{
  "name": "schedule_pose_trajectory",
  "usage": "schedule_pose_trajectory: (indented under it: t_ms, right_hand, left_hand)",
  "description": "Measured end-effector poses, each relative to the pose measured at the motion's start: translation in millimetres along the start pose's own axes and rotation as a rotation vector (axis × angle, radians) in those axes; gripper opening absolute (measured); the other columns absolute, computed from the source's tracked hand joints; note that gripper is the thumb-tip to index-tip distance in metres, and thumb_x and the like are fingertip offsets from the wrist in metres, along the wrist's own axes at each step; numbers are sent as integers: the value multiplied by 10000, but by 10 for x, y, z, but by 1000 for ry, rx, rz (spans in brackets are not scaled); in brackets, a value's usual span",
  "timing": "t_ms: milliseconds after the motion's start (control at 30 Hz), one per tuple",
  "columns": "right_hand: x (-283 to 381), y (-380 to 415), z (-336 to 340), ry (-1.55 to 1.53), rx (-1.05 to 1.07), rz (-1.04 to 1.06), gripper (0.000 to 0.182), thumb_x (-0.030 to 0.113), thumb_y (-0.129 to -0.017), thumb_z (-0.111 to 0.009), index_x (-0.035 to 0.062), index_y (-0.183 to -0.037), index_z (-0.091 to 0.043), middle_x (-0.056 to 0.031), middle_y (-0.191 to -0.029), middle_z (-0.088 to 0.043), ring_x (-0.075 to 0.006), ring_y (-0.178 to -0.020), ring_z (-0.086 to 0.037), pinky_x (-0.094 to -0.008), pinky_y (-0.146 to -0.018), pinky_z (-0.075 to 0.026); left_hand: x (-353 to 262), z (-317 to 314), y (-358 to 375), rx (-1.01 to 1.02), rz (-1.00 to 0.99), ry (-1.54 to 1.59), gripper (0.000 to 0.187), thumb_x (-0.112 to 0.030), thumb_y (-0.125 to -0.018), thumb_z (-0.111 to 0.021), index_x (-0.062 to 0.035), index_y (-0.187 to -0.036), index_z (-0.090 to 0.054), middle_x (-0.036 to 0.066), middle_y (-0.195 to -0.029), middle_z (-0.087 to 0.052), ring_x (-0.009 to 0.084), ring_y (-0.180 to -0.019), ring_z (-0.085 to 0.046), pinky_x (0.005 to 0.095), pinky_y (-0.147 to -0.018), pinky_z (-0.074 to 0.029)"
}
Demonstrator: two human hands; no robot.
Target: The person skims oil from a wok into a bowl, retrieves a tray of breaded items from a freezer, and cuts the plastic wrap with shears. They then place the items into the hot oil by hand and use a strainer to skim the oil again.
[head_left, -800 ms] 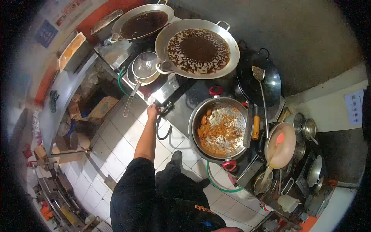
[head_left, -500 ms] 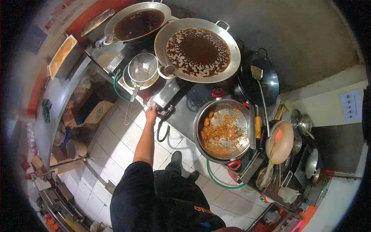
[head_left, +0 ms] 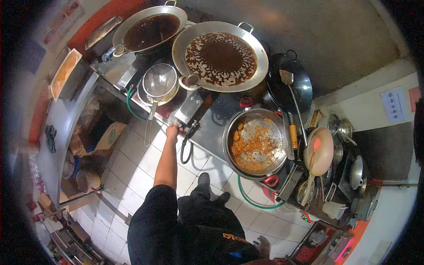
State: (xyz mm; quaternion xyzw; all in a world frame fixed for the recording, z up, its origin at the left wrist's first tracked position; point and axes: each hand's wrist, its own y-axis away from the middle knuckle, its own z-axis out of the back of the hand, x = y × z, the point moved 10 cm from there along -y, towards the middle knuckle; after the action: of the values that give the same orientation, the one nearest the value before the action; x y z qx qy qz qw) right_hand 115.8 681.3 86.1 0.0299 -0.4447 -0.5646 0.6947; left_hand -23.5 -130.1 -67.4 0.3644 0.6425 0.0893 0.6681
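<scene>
At the front edge of the stove, my left hand (head_left: 172,129) is closed round a small control knob, mostly hidden by the fingers. A black hose (head_left: 187,148) hangs just right of it. Behind the hand stand a burner's metal front (head_left: 189,107) and a wide wok (head_left: 261,66) of dark brown liquid with pale foam patches. A wire strainer (head_left: 160,81) rests over a pot to the left. Right of the hand, a perforated steamer pan (head_left: 275,143) holds orange-brown crumbs and several larger pieces. My right hand does not show clearly; a dark hand-like shape lies beside my body.
A second wok (head_left: 118,35) of dark liquid stands at the back left. On the right are a black wok (head_left: 304,90), a long-handled spatula (head_left: 297,104), a cleaver with a wooden handle (head_left: 293,136) and a pale pan (head_left: 324,157). A green hose (head_left: 247,201) hangs above the tiled floor.
The head view has shifted and turned slightly. My left hand stays at the same spot on the stove front. A dark hand-like shape now shows at the lower right of my body.
</scene>
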Motion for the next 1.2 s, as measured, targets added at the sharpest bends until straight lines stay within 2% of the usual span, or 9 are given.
schedule_pose_trajectory:
  t_ms: [100,300,400,500,600,667,833,1000,1200]
  right_hand:
    - [403,-266,116,-975,-262,-695,513,244,-763,-646,14,-1187,-470,-133,-1020,-602,-276,-832,-613,-381,-638,-512]
    - [1710,-1497,-274,-748,181,-121,383,253,-862,-575,-3,-1138,-508,-61,-1034,-567,-150,-809,-575,-277,-644,-476]
    - [2904,-2030,-806,-626,427,-236,381,265,-851,-594,57,-1163,-528,-34,-965,-600,-116,-789,-567,-247,-669,-471]
    - [3765,-2659,-1673,-540,570,45,417,329,-843,-596,68,-1162,-538,-36,-905,-618,-112,-762,-586,-241,-636,-487]
    - [4775,-3014,-2438,-701,766,23,510,376,-863,-550,63,-1253,-447,-94,-1037,-589,-196,-873,-586,-325,-718,-492]
    - [5531,-3094,-2731,-721,798,137,576,411,-870,-525,65,-1308,-382,-128,-1135,-556,-246,-960,-573,-373,-789,-483]
    - [6452,-3429,-3766,-1017,1005,-340,836,577,-796,-524,165,-1409,-133,-194,-1417,-214,-409,-1234,-317,-554,-956,-299]
    - [6939,-3732,-3712,-1246,602,-228,232,312,-837,-598,95,-893,-538,-51,-638,-553,-177,-441,-530,-317,-412,-483]
    - [7188,-3403,-3309,-1220,626,63,124,211,-840,-573,104,-834,-510,-8,-566,-469,-108,-370,-420,-259,-299,-314]
  left_hand:
    - [-44,-13,111,7,12,7,268,-208,-904,-487,54,-908,-545,107,-673,-594,151,-519,-553,262,-477,-443]
    - [71,406,739,41,-146,-193,336,-271,-886,-530,49,-990,-544,117,-789,-624,168,-551,-594,266,-447,-445]
    - [673,1062,1410,56,-96,-488,293,-271,-856,-550,-6,-977,-585,92,-782,-632,150,-568,-618,280,-449,-455]
    - [1073,1905,2420,-8,-34,-952,540,-401,-796,-587,-14,-1169,-537,193,-1126,-575,293,-1059,-543,365,-924,-406]
    - [1575,2968,3290,-97,128,-1019,578,-435,-777,-577,-24,-1181,-526,222,-1174,-532,337,-1111,-497,393,-948,-383]
    - [1731,3471,3789,-19,-175,-1398,312,-298,-870,-459,-36,-939,-614,197,-795,-609,365,-785,-573,474,-689,-437]
    - [2498,4848,4214,93,191,-1348,269,-235,-875,-428,-38,-851,-608,165,-706,-581,312,-662,-567,451,-576,-431]
    - [2224,5486,3863,-141,531,-801,250,-224,-852,-444,-32,-898,-596,148,-733,-590,267,-654,-580,405,-567,-459]
    - [997,5786,2352,-290,365,-297,231,-176,-820,-494,-24,-976,-570,97,-777,-575,197,-609,-573,299,-487,-451]
